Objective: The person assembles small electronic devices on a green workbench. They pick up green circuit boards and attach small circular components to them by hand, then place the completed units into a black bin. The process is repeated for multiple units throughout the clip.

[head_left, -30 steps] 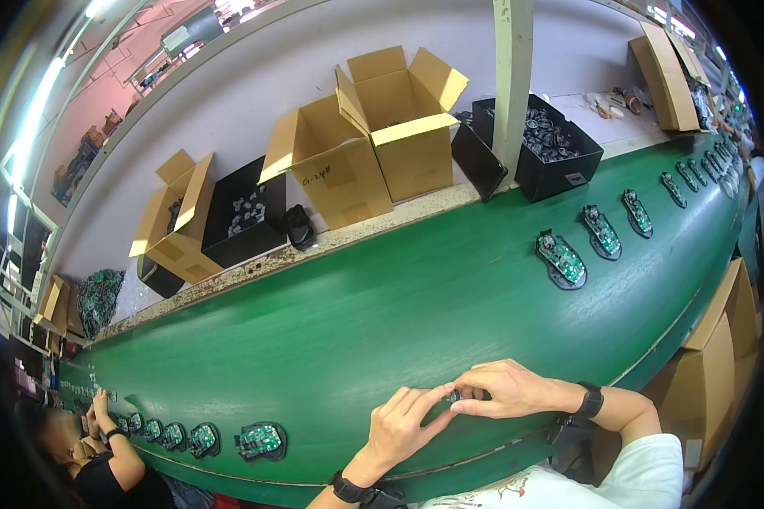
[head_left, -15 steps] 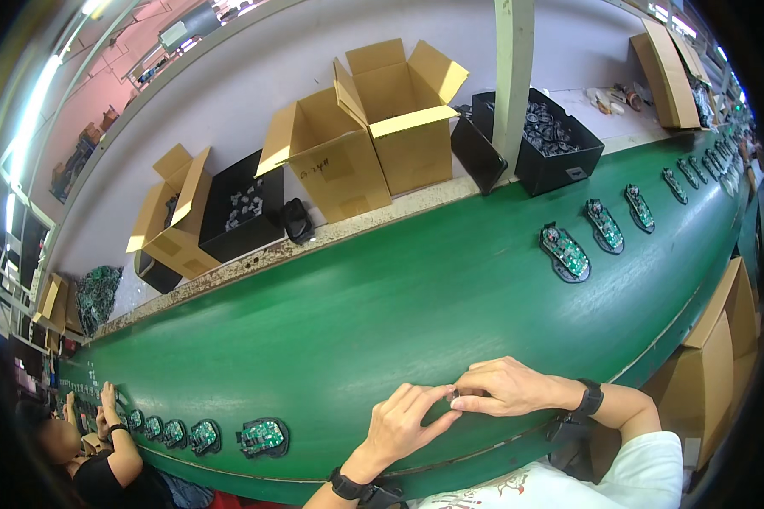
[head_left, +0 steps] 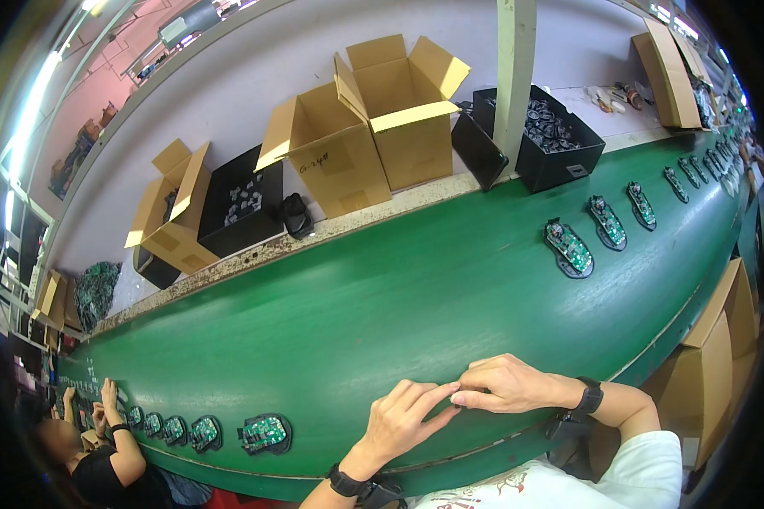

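Observation:
Above the near edge of the green conveyor belt (head_left: pixel 339 314), my left hand (head_left: pixel 401 422) and my right hand (head_left: pixel 505 383) meet at the fingertips. Both are closed in a pinch, thumbs against forefingers; whatever small thing lies between them is hidden by the fingers. Left of my left hand, a mouse-shaped black base with a green circuit board (head_left: pixel 265 433) rests on the belt. Another such assembly (head_left: pixel 205 433) lies just beyond it in a row. Farther off to the right, a similar assembly (head_left: pixel 570 248) heads a second row that runs along the belt.
Behind the belt, a ledge carries open cardboard boxes (head_left: pixel 339 174), a black bin of small grey parts (head_left: pixel 267 204) and a black box of dark parts (head_left: pixel 579 170). A white post (head_left: pixel 514 76) rises there. Another person (head_left: pixel 115 458) works at far left; a carton (head_left: pixel 705 382) stands at right.
My fingertips have drawn closer together, and the small dark thing glimpsed between them is now covered. The assemblies show only a slight shift in the picture.

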`<action>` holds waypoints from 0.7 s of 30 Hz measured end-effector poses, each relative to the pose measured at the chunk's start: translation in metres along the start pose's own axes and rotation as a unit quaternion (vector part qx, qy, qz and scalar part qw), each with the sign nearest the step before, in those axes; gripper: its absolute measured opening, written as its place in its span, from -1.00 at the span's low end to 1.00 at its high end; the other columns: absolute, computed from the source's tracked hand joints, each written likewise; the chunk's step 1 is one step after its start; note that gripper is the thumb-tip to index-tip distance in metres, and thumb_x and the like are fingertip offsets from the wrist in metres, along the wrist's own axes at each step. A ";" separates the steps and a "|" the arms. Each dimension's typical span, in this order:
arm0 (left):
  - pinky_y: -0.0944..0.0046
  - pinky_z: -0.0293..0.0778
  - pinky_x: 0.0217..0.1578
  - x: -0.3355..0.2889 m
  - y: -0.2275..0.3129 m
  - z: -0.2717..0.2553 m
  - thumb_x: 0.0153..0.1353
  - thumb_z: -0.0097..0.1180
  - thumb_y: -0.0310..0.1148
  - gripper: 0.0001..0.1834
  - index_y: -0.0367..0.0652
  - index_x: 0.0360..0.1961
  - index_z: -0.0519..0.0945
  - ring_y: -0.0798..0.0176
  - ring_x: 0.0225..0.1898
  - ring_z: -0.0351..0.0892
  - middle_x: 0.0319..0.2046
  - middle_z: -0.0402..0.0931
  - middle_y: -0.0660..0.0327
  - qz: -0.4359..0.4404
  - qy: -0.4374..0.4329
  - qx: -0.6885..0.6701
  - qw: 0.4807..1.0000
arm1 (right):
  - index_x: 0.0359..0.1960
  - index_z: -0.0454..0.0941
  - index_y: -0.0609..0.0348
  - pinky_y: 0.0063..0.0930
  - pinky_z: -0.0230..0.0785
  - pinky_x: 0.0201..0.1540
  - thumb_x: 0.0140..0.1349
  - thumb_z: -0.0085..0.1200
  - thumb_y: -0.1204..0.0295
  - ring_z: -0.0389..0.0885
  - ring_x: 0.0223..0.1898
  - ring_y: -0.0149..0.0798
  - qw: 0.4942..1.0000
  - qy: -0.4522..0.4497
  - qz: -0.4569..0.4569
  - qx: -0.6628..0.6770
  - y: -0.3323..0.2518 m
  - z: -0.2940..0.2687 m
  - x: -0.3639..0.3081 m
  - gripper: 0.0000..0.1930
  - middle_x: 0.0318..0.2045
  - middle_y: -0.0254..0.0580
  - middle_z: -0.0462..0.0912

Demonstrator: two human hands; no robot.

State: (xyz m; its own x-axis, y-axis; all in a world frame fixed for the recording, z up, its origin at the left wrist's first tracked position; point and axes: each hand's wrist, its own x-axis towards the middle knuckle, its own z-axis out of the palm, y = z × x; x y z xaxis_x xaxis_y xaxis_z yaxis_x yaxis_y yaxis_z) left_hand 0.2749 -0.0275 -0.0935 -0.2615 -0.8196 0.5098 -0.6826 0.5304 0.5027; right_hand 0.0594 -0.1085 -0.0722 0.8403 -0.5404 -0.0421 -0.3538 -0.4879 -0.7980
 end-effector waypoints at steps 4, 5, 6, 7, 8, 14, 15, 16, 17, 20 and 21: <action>0.38 0.56 -0.46 -0.002 -0.001 0.001 -0.04 0.51 -0.33 -0.57 -0.01 -0.07 0.72 0.37 -0.38 0.59 -0.33 0.65 0.40 -0.002 -0.001 0.002 1.000 | -0.43 0.59 0.25 -0.10 0.41 -0.38 0.45 0.01 0.02 0.58 -0.44 0.10 0.999 0.015 -0.014 0.029 0.003 0.004 0.000 -0.50 -0.51 -0.01 0.59; 0.37 0.55 -0.47 -0.002 -0.001 0.001 -0.05 0.51 -0.33 -0.56 -0.01 -0.07 0.72 0.36 -0.38 0.59 -0.33 0.65 0.40 0.000 0.000 0.000 1.000 | -0.42 0.59 0.25 -0.10 0.41 -0.38 0.44 0.01 0.01 0.59 -0.44 0.09 0.999 0.025 -0.020 0.030 0.004 0.005 0.000 -0.50 -0.50 -0.02 0.60; 0.37 0.55 -0.47 -0.002 -0.001 0.001 -0.05 0.51 -0.33 -0.56 -0.01 -0.07 0.72 0.36 -0.38 0.59 -0.33 0.65 0.40 0.001 0.001 -0.002 1.000 | -0.41 0.59 0.25 -0.10 0.41 -0.38 0.44 0.02 0.01 0.59 -0.44 0.08 0.998 0.036 -0.027 0.031 0.004 0.007 0.000 -0.50 -0.50 -0.03 0.60; 0.37 0.55 -0.47 -0.002 -0.002 0.001 -0.05 0.51 -0.34 -0.56 -0.02 -0.06 0.72 0.36 -0.38 0.59 -0.32 0.65 0.40 0.003 0.003 -0.003 1.000 | -0.39 0.60 0.24 -0.12 0.42 -0.38 0.42 0.04 -0.01 0.59 -0.44 0.05 0.999 0.032 -0.020 0.033 0.002 0.006 0.001 -0.51 -0.50 -0.05 0.61; 0.36 0.54 -0.48 -0.002 -0.002 0.001 -0.05 0.52 -0.33 -0.55 -0.01 -0.06 0.72 0.34 -0.39 0.58 -0.32 0.65 0.38 -0.001 0.002 -0.004 1.000 | -0.37 0.61 0.24 -0.14 0.43 -0.38 0.41 0.06 -0.02 0.60 -0.45 0.02 0.999 0.029 -0.014 0.034 -0.002 0.003 0.002 -0.51 -0.49 -0.08 0.61; 0.34 0.52 -0.49 -0.005 -0.005 0.001 -0.05 0.53 -0.33 -0.53 -0.01 -0.04 0.71 0.29 -0.41 0.57 -0.33 0.65 0.33 -0.006 -0.005 -0.001 1.000 | -0.32 0.62 0.22 -0.22 0.42 -0.40 0.34 0.15 -0.03 0.59 -0.48 -0.13 0.999 0.035 0.003 0.033 -0.001 0.006 0.003 -0.53 -0.52 -0.18 0.61; 0.34 0.52 -0.49 -0.005 -0.006 0.002 -0.05 0.53 -0.33 -0.52 -0.01 -0.03 0.71 0.29 -0.41 0.57 -0.33 0.65 0.33 -0.006 -0.002 -0.001 1.000 | -0.34 0.62 0.22 -0.23 0.42 -0.41 0.33 0.15 -0.03 0.59 -0.49 -0.14 0.999 0.038 0.007 0.036 -0.001 0.006 0.003 -0.53 -0.52 -0.18 0.61; 0.34 0.52 -0.49 -0.006 -0.006 0.003 -0.05 0.53 -0.33 -0.52 -0.01 -0.03 0.71 0.29 -0.41 0.57 -0.33 0.65 0.33 -0.006 0.001 -0.001 1.000 | -0.35 0.61 0.22 -0.22 0.41 -0.41 0.34 0.14 -0.02 0.59 -0.49 -0.13 0.999 0.034 0.011 0.035 0.000 0.006 0.003 -0.53 -0.53 -0.18 0.60; 0.34 0.52 -0.49 -0.005 -0.005 0.003 -0.05 0.53 -0.33 -0.52 -0.01 -0.03 0.71 0.29 -0.41 0.57 -0.34 0.65 0.33 -0.008 0.002 0.000 1.000 | -0.37 0.61 0.23 -0.22 0.41 -0.41 0.35 0.13 -0.02 0.59 -0.49 -0.12 0.999 0.030 0.015 0.033 0.000 0.007 0.003 -0.53 -0.54 -0.17 0.60; 0.34 0.52 -0.49 -0.003 -0.005 0.002 -0.06 0.54 -0.33 -0.52 -0.01 -0.04 0.72 0.30 -0.41 0.58 -0.34 0.65 0.34 -0.012 0.005 -0.001 1.000 | -0.41 0.60 0.24 -0.18 0.41 -0.40 0.39 0.08 0.00 0.59 -0.48 -0.06 0.999 0.027 0.015 0.029 -0.001 0.007 0.004 -0.52 -0.54 -0.12 0.58; 0.34 0.52 -0.49 -0.004 -0.005 0.001 -0.06 0.54 -0.33 -0.52 0.00 -0.04 0.72 0.31 -0.41 0.58 -0.34 0.65 0.35 -0.013 0.005 -0.001 1.000 | -0.42 0.59 0.24 -0.16 0.40 -0.39 0.40 0.05 0.01 0.59 -0.47 -0.03 0.999 0.028 0.011 0.028 -0.001 0.007 0.005 -0.52 -0.54 -0.10 0.58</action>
State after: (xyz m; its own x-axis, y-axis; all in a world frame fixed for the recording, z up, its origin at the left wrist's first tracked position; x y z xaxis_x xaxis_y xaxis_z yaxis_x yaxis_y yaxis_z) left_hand 0.2783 -0.0271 -0.0985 -0.2369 -0.8313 0.5029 -0.6873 0.5092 0.5179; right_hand 0.0666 -0.1058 -0.0757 0.8080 -0.5886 -0.0280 -0.3468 -0.4365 -0.8302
